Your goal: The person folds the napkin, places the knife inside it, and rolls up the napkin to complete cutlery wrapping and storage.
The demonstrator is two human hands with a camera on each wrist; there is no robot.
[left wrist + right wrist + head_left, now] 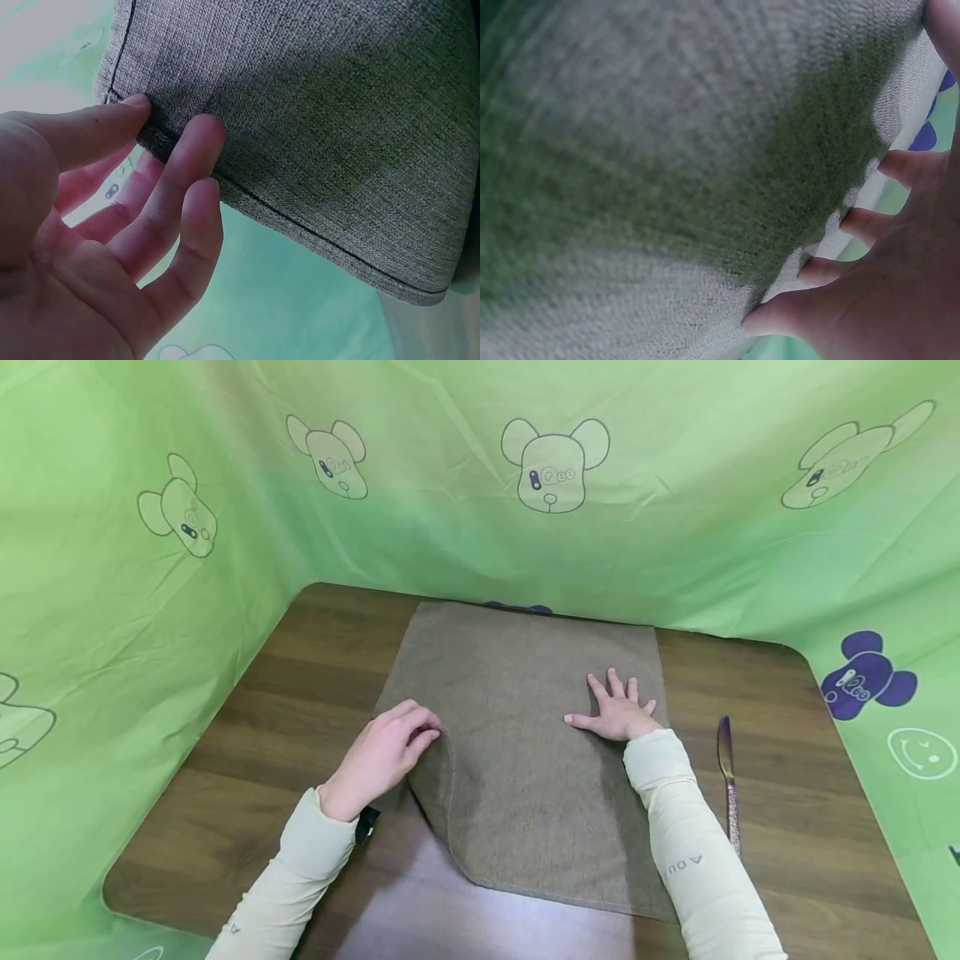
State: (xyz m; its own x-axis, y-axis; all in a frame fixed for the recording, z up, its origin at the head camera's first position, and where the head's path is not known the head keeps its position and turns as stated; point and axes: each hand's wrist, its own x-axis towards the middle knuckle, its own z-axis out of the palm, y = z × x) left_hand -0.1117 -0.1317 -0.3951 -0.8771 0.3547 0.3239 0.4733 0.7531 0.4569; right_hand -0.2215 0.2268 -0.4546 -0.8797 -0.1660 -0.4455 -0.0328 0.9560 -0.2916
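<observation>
A grey-brown cloth (pixel 525 793), square with stitched hems, lies over the middle of the table. My left hand (pixel 386 752) pinches its near left corner between thumb and fingers, lifting it so that the near left part folds up off the wood. In the left wrist view the thumb and fingers (pixel 201 142) meet at the hemmed corner of the cloth (pixel 322 135), and its underside faces the camera. With fingers spread, my right hand (pixel 618 714) rests on the cloth's right side. The right wrist view shows those fingertips (pixel 765 319) on the fabric.
A knife (pixel 726 760) with a shiny, purplish blade and a textured handle lies right of the cloth, partly behind my right forearm. The brown wooden table (pixel 247 760) has rounded corners. Green curtains (pixel 450 527) printed with bear heads hang close around its back and sides.
</observation>
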